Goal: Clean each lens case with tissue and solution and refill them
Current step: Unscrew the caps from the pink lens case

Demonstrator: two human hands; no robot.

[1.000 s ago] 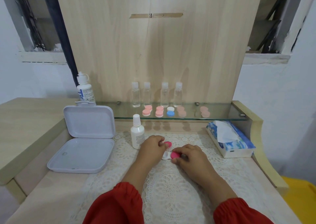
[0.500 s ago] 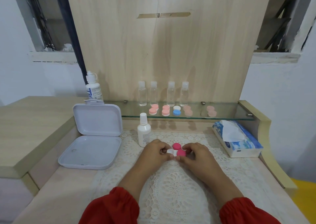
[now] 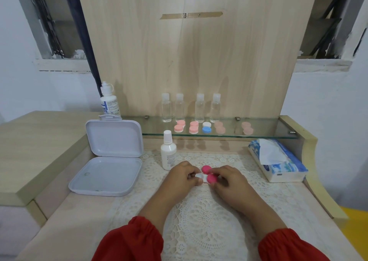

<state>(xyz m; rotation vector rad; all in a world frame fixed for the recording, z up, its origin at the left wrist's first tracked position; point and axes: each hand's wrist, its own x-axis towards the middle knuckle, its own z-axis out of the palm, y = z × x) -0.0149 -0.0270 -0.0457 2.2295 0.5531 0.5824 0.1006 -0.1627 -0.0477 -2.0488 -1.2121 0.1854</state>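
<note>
Both hands are meeting over the lace mat (image 3: 199,217), where the lens case (image 3: 205,176) is sitting just in front of the white solution bottle (image 3: 168,151). The left hand (image 3: 184,178) is pinching the white end of the case, seemingly to steady it, while the right hand (image 3: 229,181) is curling its fingertips round the nearer pink cap (image 3: 211,178), probably turning it, though tightening or loosening is unclear. The far pink cap (image 3: 206,169) is sitting free. The tissue box (image 3: 278,161) is lying near the right hand with a sheet pulled up, handy for wiping. The open white box (image 3: 107,173) is holding only what look like droplets. On the glass shelf (image 3: 266,134), five more cases (image 3: 207,127) are waiting before four clear bottles (image 3: 191,108).
</note>
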